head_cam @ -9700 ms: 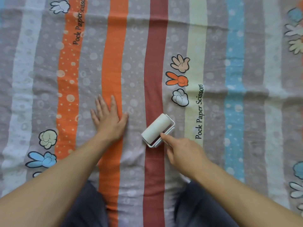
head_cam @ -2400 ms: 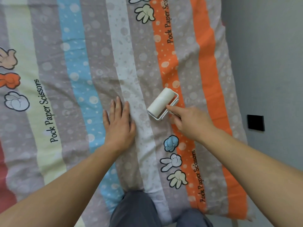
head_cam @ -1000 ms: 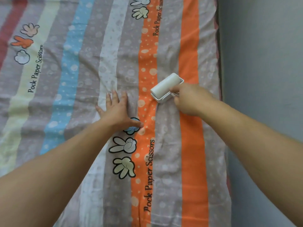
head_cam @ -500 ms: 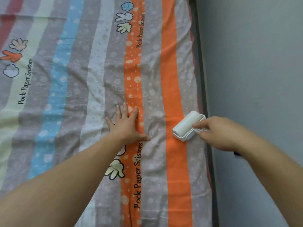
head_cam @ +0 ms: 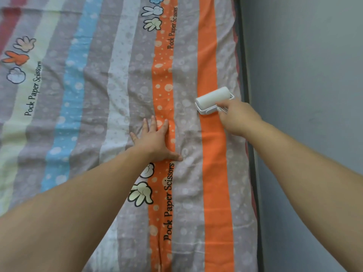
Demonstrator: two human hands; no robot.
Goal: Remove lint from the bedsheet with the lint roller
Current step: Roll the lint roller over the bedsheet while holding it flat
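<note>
Roller (head_cam: pixel 214 100), a white drum in a white frame, lay tilted on the sheet (head_cam: pixel 98 114), across the plain orange stripe (head_cam: pixel 212 173) near the bed's right edge. The right hand (head_cam: pixel 236 118) gripped its handle from below, fingers curled around it, the forefinger stretched along the frame; the handle itself was mostly hidden by the hand. The left hand (head_cam: pixel 155 140) pressed flat on the sheet to the left of the roller and well apart from it, fingers spread a little and thumb stuck out to the right, over the dotted orange stripe (head_cam: pixel 161 85). Cartoon hands (head_cam: pixel 141 193) and the words "Pock Paper Scissors" were printed just below that hand. A grey wall (head_cam: pixel 304 95) ran beside the bed.
</note>
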